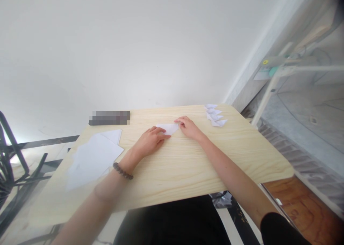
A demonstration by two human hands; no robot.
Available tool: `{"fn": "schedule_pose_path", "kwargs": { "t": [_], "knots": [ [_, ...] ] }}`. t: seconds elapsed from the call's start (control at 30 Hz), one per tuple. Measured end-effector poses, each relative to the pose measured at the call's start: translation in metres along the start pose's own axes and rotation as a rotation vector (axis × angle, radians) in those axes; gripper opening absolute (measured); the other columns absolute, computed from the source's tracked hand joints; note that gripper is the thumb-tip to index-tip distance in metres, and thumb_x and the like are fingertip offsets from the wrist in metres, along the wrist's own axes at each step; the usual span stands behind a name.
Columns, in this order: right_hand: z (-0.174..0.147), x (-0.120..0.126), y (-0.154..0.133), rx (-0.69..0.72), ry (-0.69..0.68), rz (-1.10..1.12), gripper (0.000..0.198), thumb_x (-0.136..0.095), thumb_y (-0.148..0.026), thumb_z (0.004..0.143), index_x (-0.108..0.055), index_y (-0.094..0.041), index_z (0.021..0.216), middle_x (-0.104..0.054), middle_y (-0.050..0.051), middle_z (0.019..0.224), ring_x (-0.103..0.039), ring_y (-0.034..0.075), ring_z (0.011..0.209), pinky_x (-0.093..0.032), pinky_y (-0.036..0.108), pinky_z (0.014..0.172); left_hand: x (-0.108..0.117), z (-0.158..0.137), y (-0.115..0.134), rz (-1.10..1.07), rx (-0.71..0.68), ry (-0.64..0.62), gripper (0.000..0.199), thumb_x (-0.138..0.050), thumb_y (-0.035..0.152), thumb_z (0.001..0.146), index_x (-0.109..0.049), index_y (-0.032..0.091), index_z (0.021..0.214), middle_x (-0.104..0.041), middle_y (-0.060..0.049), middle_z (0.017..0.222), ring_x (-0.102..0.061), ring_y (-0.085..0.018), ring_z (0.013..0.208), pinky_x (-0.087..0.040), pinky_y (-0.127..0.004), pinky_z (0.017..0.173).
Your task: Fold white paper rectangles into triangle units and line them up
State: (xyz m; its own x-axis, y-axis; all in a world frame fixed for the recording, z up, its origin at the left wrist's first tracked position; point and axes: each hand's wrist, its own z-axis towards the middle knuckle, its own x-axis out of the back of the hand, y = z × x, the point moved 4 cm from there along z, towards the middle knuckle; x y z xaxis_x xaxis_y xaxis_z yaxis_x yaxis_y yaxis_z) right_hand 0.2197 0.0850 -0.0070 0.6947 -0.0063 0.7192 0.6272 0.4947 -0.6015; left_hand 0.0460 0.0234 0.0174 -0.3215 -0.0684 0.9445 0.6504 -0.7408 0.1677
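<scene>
A small piece of folded white paper [171, 129] lies on the pale wooden table, between my two hands. My left hand [151, 140] holds down its left part, with the fingertips on top and the thumb along the near edge. At the right corner of the paper, my right hand [189, 127] has its fingers bent and closed on it. Part of the paper is hidden under the left fingers. Folded paper boats [219, 123], several in a row, stand beyond my right hand near the table's far right corner.
A loose stack of white paper sheets [92, 155] covers the table's left side. Behind it, a dark, pixelated flat object [109, 118] sits at the far left edge. A white wall [150, 51] rises behind the wooden table [188, 173]. Black chair legs [16, 155] stand at left.
</scene>
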Motion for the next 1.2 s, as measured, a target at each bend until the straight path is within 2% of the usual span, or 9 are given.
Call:
{"fn": "schedule_pose_path", "kwargs": {
  "t": [0.1, 0.17, 0.27, 0.33, 0.43, 0.77, 0.9, 1.07, 1.2],
  "knots": [
    [-0.003, -0.004, -0.006, 0.014, -0.009, -0.091, 0.025, -0.044, -0.026, 0.081, -0.058, -0.018, 0.100, -0.052, 0.007, 0.100, -0.046, 0.016, 0.099, -0.033, 0.034, 0.092, 0.002, 0.000, 0.002, -0.037, -0.006, 0.016, 0.030, -0.039, 0.022, 0.084, -0.057, 0.026, 0.107, -0.055, -0.006, 0.105, -0.049, -0.018, 0.096, -0.038, -0.036, 0.088],
    [-0.006, -0.008, -0.011, 0.040, -0.040, -0.154, 0.032, -0.051, -0.036, 0.077, -0.056, -0.021, 0.105, -0.049, 0.007, 0.107, -0.043, 0.019, 0.103, -0.030, 0.037, 0.094, 0.001, 0.000, 0.000, -0.067, 0.005, 0.026, 0.029, -0.038, 0.024, 0.084, -0.057, 0.025, 0.107, -0.055, -0.006, 0.103, -0.049, -0.018, 0.096, -0.038, -0.036, 0.087],
    [-0.008, -0.010, -0.015, 0.039, -0.086, -0.194, 0.037, -0.053, -0.040, 0.074, -0.054, -0.024, 0.108, -0.047, 0.005, 0.110, -0.042, 0.020, 0.103, -0.030, 0.037, 0.092, -0.002, -0.001, -0.007, -0.081, 0.082, 0.071, 0.030, -0.039, 0.030, 0.084, -0.054, 0.022, 0.109, -0.052, -0.008, 0.109, -0.045, -0.021, 0.103, -0.036, -0.039, 0.090],
    [-0.008, -0.011, -0.017, 0.041, -0.108, -0.193, 0.038, -0.053, -0.040, 0.074, -0.053, -0.025, 0.109, -0.048, 0.005, 0.109, -0.042, 0.020, 0.103, -0.031, 0.037, 0.092, -0.004, -0.002, -0.014, -0.078, 0.150, 0.112, 0.037, -0.041, 0.035, 0.083, -0.048, 0.019, 0.115, -0.048, -0.010, 0.115, -0.042, -0.023, 0.107, -0.035, -0.041, 0.091],
    [-0.008, -0.010, -0.020, 0.077, -0.109, -0.172, 0.039, -0.054, -0.037, 0.074, -0.052, -0.024, 0.110, -0.050, 0.005, 0.107, -0.042, 0.019, 0.102, -0.030, 0.035, 0.091, -0.008, -0.003, -0.018, -0.074, 0.177, 0.126, 0.044, -0.041, 0.038, 0.082, -0.042, 0.016, 0.120, -0.046, -0.012, 0.118, -0.040, -0.024, 0.110, -0.033, -0.041, 0.094],
    [-0.009, -0.008, -0.035, 0.109, -0.010, -0.157, 0.031, -0.059, -0.033, 0.070, -0.056, -0.024, 0.100, -0.050, 0.003, 0.107, -0.040, 0.020, 0.101, -0.029, 0.035, 0.089, -0.009, -0.003, -0.020, -0.104, 0.236, 0.163, 0.047, -0.045, 0.038, 0.080, -0.042, 0.014, 0.120, -0.047, -0.012, 0.109, -0.041, -0.024, 0.104, -0.035, -0.040, 0.091],
    [-0.008, -0.008, -0.036, 0.104, -0.027, -0.124, 0.030, -0.060, -0.031, 0.070, -0.055, -0.023, 0.098, -0.054, 0.003, 0.101, -0.043, 0.019, 0.099, -0.030, 0.036, 0.089, -0.009, -0.003, -0.022, -0.137, 0.243, 0.173, 0.048, -0.047, 0.037, 0.078, -0.043, 0.015, 0.120, -0.044, -0.012, 0.109, -0.040, -0.025, 0.104, -0.035, -0.042, 0.091],
    [-0.007, -0.009, -0.031, 0.054, -0.072, 0.039, 0.039, -0.061, -0.028, 0.068, -0.051, -0.021, 0.105, -0.055, 0.003, 0.101, -0.050, 0.015, 0.092, -0.036, 0.031, 0.084, -0.005, -0.003, -0.020, -0.132, 0.235, 0.171, 0.045, -0.048, 0.033, 0.078, -0.044, 0.017, 0.120, -0.044, -0.011, 0.107, -0.038, -0.025, 0.103, -0.035, -0.042, 0.090],
    [-0.007, -0.008, -0.032, 0.070, -0.092, 0.066, 0.028, -0.059, -0.024, 0.069, -0.058, -0.019, 0.097, -0.056, 0.003, 0.095, -0.051, 0.013, 0.087, -0.039, 0.027, 0.079, -0.003, -0.003, -0.019, -0.121, 0.225, 0.170, 0.042, -0.048, 0.030, 0.078, -0.045, 0.018, 0.119, -0.045, -0.010, 0.102, -0.040, -0.024, 0.099, -0.036, -0.042, 0.089]
  ]
}}
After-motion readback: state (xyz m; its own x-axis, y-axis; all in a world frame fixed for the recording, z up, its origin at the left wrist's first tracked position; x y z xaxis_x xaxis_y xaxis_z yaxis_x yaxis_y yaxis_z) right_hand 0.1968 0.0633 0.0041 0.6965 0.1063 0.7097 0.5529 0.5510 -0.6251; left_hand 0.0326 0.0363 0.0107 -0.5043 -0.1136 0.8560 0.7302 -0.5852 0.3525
